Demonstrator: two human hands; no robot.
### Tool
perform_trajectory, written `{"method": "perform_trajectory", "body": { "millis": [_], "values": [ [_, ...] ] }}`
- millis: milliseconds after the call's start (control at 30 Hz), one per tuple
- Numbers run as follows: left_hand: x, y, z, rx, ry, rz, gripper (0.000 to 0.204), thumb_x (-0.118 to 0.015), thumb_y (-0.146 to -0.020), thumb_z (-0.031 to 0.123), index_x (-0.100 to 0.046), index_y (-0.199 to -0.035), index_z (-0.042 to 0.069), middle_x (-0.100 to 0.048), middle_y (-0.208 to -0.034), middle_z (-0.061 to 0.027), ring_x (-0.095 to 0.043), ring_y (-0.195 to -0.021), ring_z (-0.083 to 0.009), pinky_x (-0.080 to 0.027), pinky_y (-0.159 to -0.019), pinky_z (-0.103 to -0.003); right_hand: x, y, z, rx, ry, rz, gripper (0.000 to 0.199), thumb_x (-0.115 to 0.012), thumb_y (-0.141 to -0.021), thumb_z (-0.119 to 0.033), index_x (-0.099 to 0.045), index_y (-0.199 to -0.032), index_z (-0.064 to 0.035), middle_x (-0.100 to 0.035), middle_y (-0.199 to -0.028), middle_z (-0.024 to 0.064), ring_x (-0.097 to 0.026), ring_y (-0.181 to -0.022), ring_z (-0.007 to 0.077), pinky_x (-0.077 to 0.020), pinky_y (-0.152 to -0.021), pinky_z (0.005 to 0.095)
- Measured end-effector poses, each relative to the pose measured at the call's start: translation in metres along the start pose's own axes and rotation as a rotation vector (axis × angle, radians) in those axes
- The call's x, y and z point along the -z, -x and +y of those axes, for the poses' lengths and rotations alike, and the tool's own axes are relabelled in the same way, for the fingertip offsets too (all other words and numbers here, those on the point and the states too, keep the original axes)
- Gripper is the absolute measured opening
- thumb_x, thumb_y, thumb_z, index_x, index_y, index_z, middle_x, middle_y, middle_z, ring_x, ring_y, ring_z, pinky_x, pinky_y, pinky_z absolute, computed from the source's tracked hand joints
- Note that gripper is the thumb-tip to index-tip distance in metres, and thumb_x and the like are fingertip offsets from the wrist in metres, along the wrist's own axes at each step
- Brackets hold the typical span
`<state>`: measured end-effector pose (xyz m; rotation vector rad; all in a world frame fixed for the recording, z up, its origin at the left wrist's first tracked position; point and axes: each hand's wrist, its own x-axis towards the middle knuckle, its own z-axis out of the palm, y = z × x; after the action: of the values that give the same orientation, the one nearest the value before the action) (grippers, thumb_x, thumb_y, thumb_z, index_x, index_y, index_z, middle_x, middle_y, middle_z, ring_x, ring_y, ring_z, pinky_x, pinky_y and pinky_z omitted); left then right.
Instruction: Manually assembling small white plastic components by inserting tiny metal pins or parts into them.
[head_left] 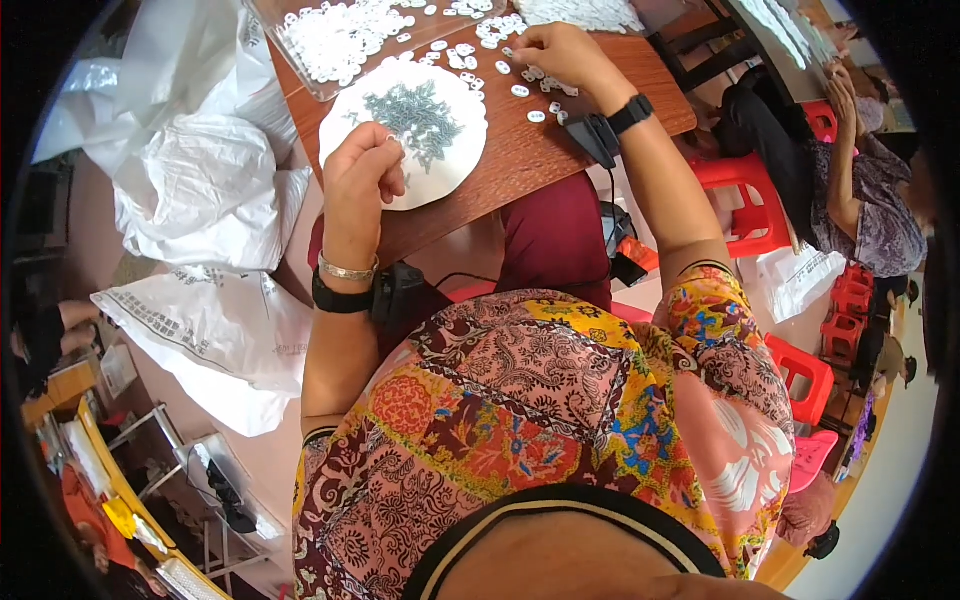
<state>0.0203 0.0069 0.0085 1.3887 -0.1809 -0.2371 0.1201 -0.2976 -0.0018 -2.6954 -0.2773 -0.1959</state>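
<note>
My left hand (362, 165) is closed in a pinch over the near left edge of a round white plate (455, 170). What its fingertips hold, if anything, is too small to make out. On the plate lies a loose pile of small dark grey pins (425, 112). My right hand (568, 58) is farther off, above the table's right side. Its thumb and fingers come together, and whatever may be between them cannot be made out. Small white oval plastic pieces (520, 91) with holes lie scattered beneath and beside it.
A clear tray heaped with white pieces (335, 45) stands at the far left of the brown table (560, 155). White sacks (205, 190) sit on the floor to the left. Red stools (755, 205) and a seated person (870, 205) are at right. Dark devices with cables hang at both wrists.
</note>
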Motion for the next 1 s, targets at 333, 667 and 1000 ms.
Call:
{"method": "perform_trajectory", "body": {
  "millis": [333,667,1000],
  "values": [
    [-0.003,0.005,-0.008,0.061,0.005,0.005,0.017,-0.051,-0.085,0.014,-0.051,-0.069,0.008,-0.046,-0.056,0.0036,-0.040,-0.050,-0.0034,-0.027,-0.046,-0.018,-0.021,-0.011,-0.007,-0.003,0.148,-0.119,0.022,-0.065,-0.080,-0.030,-0.069,-0.094,-0.0129,-0.067,-0.074,0.0095,-0.064,-0.068,0.0249,-0.0495,-0.066,0.0366],
    [0.000,0.003,-0.014,0.098,-0.030,-0.041,0.012,-0.048,-0.087,0.013,-0.050,-0.075,0.008,-0.048,-0.061,0.0021,-0.043,-0.052,-0.0053,-0.031,-0.048,-0.018,-0.014,-0.009,-0.016,-0.032,0.099,-0.062,0.024,-0.064,-0.084,-0.027,-0.068,-0.102,-0.0109,-0.067,-0.077,0.0104,-0.064,-0.065,0.0217,-0.0500,-0.062,0.0333],
    [-0.001,0.003,-0.015,0.023,-0.087,-0.066,0.015,-0.047,-0.087,0.015,-0.050,-0.074,0.008,-0.048,-0.058,0.0026,-0.041,-0.050,-0.0045,-0.029,-0.046,-0.018,-0.029,-0.022,-0.002,0.104,0.179,-0.067,0.021,-0.064,-0.079,-0.022,-0.067,-0.097,-0.0118,-0.067,-0.079,0.0111,-0.064,-0.073,0.0281,-0.0498,-0.069,0.0381]
  ]
}}
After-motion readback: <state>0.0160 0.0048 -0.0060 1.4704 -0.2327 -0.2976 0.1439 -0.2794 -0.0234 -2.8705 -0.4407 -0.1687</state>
